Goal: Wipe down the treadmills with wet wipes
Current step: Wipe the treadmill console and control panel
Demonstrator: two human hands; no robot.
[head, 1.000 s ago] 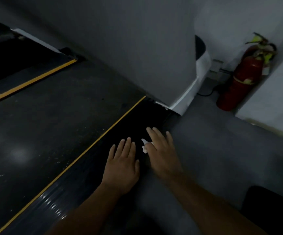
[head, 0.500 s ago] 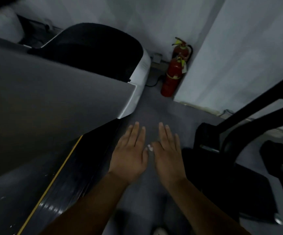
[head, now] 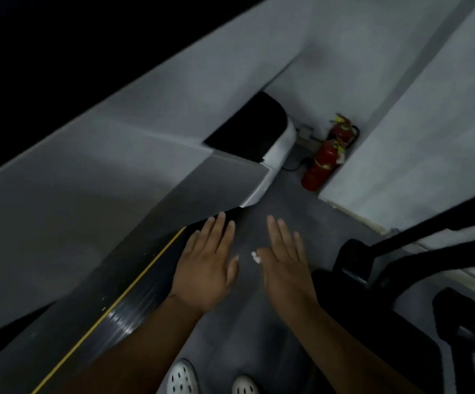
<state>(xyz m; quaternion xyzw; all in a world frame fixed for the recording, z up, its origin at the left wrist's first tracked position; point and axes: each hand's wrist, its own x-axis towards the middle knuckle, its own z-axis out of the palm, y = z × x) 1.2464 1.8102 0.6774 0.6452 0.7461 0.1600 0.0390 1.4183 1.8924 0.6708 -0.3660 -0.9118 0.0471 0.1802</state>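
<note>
— Where's the small crumpled white wet wipe (head: pixel 256 256)?
— Pinched at the right grip's (head: pixel 284 268) thumb, fingers straight, over the grey floor (head: pixel 259 322).
— Left grip (head: pixel 205 265)?
— Flat, empty, above the black yellow-striped treadmill rail (head: pixel 154 280).

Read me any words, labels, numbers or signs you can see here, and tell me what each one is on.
No text can be read.
Front fire extinguisher: yellow band, too blurred.
Rear fire extinguisher: yellow tags, too blurred.
White treadmill housing: faint grey marks, too small.
Wet wipe pinched by the right hand: no print shows.
</note>
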